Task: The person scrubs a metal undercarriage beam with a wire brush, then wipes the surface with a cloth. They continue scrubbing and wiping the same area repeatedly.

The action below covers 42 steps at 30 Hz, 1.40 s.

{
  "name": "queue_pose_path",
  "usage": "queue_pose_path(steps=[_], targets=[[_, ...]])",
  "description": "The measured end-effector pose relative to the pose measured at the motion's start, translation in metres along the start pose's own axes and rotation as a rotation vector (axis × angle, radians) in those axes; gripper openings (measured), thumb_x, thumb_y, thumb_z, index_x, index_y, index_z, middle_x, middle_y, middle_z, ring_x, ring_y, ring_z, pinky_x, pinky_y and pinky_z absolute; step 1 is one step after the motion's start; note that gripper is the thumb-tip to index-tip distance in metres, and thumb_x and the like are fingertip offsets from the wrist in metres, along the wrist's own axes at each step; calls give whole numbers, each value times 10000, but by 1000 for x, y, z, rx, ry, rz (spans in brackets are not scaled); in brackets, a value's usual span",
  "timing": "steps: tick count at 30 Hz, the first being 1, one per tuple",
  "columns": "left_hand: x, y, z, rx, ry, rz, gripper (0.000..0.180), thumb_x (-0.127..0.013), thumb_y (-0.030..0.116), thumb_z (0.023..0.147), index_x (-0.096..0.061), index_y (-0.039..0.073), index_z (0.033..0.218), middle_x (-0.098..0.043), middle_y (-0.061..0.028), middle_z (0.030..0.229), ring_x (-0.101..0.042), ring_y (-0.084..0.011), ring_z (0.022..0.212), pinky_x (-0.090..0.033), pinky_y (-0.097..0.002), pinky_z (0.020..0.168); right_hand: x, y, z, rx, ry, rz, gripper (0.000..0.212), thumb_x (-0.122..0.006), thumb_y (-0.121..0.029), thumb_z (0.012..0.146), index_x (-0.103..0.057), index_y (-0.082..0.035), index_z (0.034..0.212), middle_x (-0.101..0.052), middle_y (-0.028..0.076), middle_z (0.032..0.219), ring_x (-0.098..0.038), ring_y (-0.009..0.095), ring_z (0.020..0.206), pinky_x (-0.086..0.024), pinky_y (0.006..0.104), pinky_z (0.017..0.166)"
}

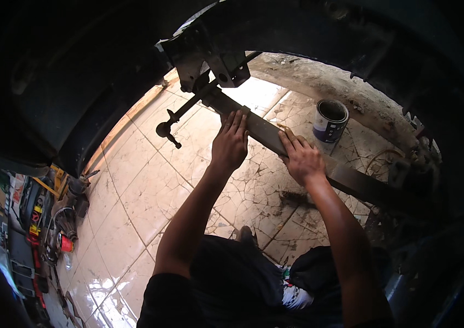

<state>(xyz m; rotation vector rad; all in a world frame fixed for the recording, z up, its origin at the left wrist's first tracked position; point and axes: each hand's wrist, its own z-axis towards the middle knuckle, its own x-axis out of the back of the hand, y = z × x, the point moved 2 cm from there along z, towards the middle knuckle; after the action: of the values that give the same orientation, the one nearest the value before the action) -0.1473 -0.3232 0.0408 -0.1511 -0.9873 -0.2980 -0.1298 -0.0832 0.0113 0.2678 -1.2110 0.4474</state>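
Note:
A long, flat-sided metal bar (265, 131) slants from the upper middle down to the right under dark vehicle parts. My left hand (231, 143) grips its upper stretch, fingers laid together across the face. Further down the bar, my right hand (303, 158) is clasped over it with the fingers slightly spread and the thumb along the near edge. A small tan edge shows by the right fingertips; I cannot make out what it is. Beyond my left hand, a dark rod with a ball-joint end (164, 129) passes a metal bracket (233, 71) at the bar's upper end.
An open, dark-rimmed paint can (330, 121) stands on the cracked floor tiles (133, 191) beyond my right hand. Dark wheel-arch edges (319, 38) curve overhead. Tools and parts crowd the left side, near a red-topped container (67, 244). A rough concrete ledge (303, 74) runs behind.

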Motion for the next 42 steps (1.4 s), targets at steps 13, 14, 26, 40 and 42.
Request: queue_pose_path(steps=[13,14,26,40,42], targets=[[4,1,3,76,7,-23,521,-400,269,1127,-487,-37,1540,-467,-231,1618,-399,-367,1536,-255,-467,1302,2,0,1,-16,27,9,636,-522,-384,1071,-348,-221,1660,-444,50,1673,-548,306,1420,-511,475,1104],[4,4,-6,84,7,0,524,-405,267,1126,-479,-35,1547,-456,-236,1624,-390,-367,1543,-253,-468,1303,0,-2,-2,-13,33,14,636,-523,-387,1070,-349,-222,1659,-445,49,1673,-546,306,1422,-511,477,1103],[-6,17,-9,119,108,80,514,-467,248,1106,-508,-60,1516,-478,-266,1596,-402,-411,1528,-304,-478,1280,-1,-2,-1,-46,-13,20,645,-547,-399,1062,-352,-248,1659,-453,50,1668,-539,303,1438,-512,504,1103],[-7,22,-8,109,66,214,533,-397,260,1122,-480,-63,1538,-453,-245,1626,-367,-357,1560,-248,-464,1300,1,1,2,-54,7,30,632,-542,-370,1059,-365,-239,1651,-443,49,1674,-536,300,1441,-506,506,1118],[-6,19,-5,110,70,210,533,-399,259,1120,-482,-64,1536,-459,-243,1622,-371,-359,1557,-242,-469,1299,1,-1,-1,-46,5,36,633,-543,-363,1058,-361,-243,1653,-442,49,1674,-534,302,1443,-504,506,1120]])
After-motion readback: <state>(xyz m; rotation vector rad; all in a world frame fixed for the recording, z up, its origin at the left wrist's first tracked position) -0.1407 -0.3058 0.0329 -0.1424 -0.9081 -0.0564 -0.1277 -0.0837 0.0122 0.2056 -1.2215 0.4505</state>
